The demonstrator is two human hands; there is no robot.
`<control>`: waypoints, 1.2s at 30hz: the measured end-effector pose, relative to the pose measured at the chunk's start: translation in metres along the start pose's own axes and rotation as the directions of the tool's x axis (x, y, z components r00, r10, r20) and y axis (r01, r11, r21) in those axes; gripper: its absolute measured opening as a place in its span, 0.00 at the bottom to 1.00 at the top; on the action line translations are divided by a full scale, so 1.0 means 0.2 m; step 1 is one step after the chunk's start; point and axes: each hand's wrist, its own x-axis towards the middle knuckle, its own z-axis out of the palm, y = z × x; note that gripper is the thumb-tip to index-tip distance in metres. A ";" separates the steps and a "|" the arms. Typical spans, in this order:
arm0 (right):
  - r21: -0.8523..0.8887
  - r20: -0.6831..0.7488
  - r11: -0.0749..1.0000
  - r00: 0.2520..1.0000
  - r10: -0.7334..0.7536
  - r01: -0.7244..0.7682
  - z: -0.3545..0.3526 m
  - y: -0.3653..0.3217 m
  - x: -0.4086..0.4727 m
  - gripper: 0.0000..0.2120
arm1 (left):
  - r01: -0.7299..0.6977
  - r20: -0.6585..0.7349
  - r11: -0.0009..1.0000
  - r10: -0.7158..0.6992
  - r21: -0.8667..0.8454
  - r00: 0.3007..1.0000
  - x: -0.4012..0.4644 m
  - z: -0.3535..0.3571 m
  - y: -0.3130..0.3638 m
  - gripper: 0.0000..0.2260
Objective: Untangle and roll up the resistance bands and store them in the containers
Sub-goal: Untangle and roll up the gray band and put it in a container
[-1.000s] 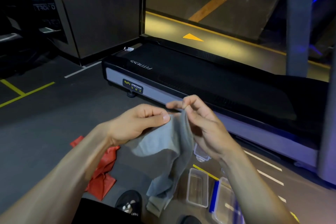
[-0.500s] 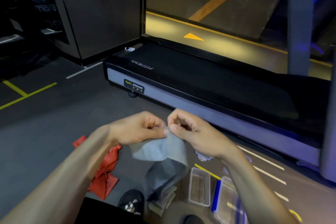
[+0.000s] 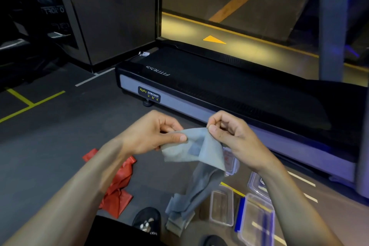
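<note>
A: Head view, left to right. Red band [image 3: 116, 183] lies crumpled on the floor, untouched. Left hand [image 3: 157, 136] pinches the near corner of the grey band [image 3: 196, 152], thumb flat on top.

B: Change since a second ago?

A: Both hands sat close together then, bunching the top edge. Now they are apart, and the edge is spread between them into a flat fold. Right hand [image 3: 229, 136] pinches the far corner with curled fingers. The tail hangs down to a loose heap on the floor.

B: Meaning for the task?

A: My judgement: the end is straightened and ready for rolling; nothing is stored yet. Clear containers [image 3: 221, 205] wait on the floor, lower right, beside a blue-edged lid [image 3: 239, 213].

B: Any writing?

A: Treadmill [image 3: 239, 94] badge reads "BODY STRONG"; the deck shows "FITNESS", upside down. Dark panel far left carries mirrored letters, unreadable.
</note>
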 end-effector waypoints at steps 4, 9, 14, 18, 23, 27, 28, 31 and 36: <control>0.001 -0.041 1.000 0.999 0.024 -0.024 0.00 0.01 0.00 0.04 | -0.008 -0.048 1.000 0.007 -0.013 0.999 0.00 0.00 0.00 0.10; 0.009 -0.034 1.000 0.999 -0.007 0.008 0.00 0.00 0.01 0.03 | -0.050 -0.215 0.983 0.011 -0.179 0.977 0.00 -0.02 0.02 0.09; 0.014 0.012 0.997 0.997 -0.077 0.077 0.06 -0.04 0.01 0.05 | -0.062 -0.074 0.873 0.030 -0.484 0.997 -0.03 -0.02 0.07 0.10; 0.040 0.012 0.997 0.998 -0.066 0.065 0.08 -0.04 0.02 0.06 | 0.029 0.076 0.840 0.014 -0.542 0.997 -0.05 -0.03 0.09 0.07; -0.017 0.042 0.998 0.998 -0.056 0.057 0.07 -0.02 0.01 0.05 | 0.073 0.115 0.872 -0.019 -0.484 0.993 -0.04 -0.05 0.04 0.07; 0.042 0.053 0.999 0.998 -0.027 0.025 0.06 0.01 0.02 0.04 | 0.035 0.003 0.939 -0.036 -0.343 0.999 -0.01 -0.03 0.01 0.07; 0.105 0.058 0.994 0.998 -0.032 0.026 0.07 0.00 0.02 0.04 | 0.031 0.011 0.948 -0.029 -0.318 1.000 0.00 -0.02 0.00 0.07; 0.265 0.091 0.963 0.993 -0.070 0.043 0.13 -0.02 0.03 0.04 | 0.026 0.085 0.983 -0.010 -0.182 0.996 0.00 0.01 0.01 0.09; 0.052 0.145 0.997 0.987 -0.068 0.061 0.21 0.02 0.06 0.03 | -0.017 0.037 1.000 0.017 -0.018 0.999 0.00 0.01 0.02 0.04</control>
